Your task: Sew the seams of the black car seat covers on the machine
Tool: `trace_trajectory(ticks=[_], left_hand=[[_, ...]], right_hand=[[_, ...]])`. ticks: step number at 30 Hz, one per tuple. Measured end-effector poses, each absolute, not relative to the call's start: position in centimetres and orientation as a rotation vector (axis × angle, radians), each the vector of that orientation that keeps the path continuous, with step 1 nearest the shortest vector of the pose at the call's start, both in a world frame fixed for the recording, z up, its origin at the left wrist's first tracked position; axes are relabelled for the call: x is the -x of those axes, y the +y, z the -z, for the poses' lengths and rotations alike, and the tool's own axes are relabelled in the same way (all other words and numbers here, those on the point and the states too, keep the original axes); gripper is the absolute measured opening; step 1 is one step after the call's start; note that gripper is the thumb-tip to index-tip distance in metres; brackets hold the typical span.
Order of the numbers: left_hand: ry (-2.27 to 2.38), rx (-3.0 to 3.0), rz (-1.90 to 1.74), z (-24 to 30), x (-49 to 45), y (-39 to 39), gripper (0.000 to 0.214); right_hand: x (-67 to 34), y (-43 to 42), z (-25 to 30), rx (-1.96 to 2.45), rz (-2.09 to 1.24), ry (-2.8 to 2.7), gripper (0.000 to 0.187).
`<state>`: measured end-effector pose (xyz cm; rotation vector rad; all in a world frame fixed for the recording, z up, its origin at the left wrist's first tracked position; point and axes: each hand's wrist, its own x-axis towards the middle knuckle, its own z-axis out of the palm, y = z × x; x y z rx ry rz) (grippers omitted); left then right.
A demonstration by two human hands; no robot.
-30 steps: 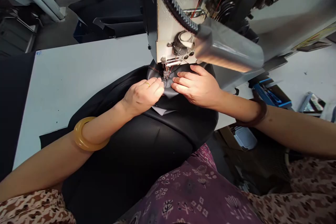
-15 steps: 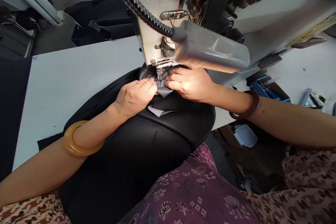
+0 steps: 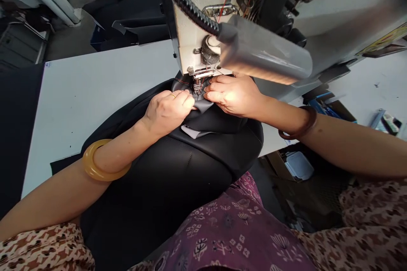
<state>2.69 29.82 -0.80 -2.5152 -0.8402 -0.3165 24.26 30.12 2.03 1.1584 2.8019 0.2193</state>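
gripping black leather (image 3: 178, 169) beside the presser foot (image 3: 197, 87), left hand (image 3: 168, 110) fisted, right hand (image 3: 233, 95) knuckles bent

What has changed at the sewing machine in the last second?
The right hand has bent its flat fingers and edged up to the presser foot, pressing on the black material. The left hand stays clenched on the material's fold left of the foot; nothing was let go. The grey flap lies as before.
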Motion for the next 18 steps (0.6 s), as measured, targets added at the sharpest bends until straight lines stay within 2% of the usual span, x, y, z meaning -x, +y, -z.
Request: trace_trajectory(ticks=[4, 6, 9, 11, 12, 15, 18], left_hand=[[-0.938, 2.648, 0.411, 1.5, -2.3, 29.6, 0.029], [-1.061, 2.679, 0.491, 2.3, -0.5, 28.8, 0.036], [-1.6, 2.544, 0.421, 3.5, 4.4, 26.1, 0.055], [-2.022, 2.371, 0.208, 4.1, 7.7, 23.6, 0.063], [-2.179, 2.3, 0.088, 4.3, 8.8, 22.5, 0.063], [-2.439, 2.178, -0.103, 5.1, 9.2, 20.5, 0.054], [-2.665, 2.086, -0.022, 5.7, 6.9, 20.9, 0.057]], right_hand=[[-24.4, 30.2, -1.9, -1.131, -0.288, 2.854, 0.046], [-25.2, 29.2, -1.5, -1.114, -0.324, 2.969, 0.044], [-27.7, 25.0, 0.0, -1.183, -0.311, 3.298, 0.039], [-29.6, 20.5, 2.1, -1.415, 0.036, 3.46, 0.029], [-30.4, 18.1, 3.4, -1.559, 0.374, 3.403, 0.023], [-31.2, 11.6, 8.2, -1.899, 1.439, 2.587, 0.023], [-29.7, 7.8, 12.4, -1.984, 2.027, 1.926, 0.033]])
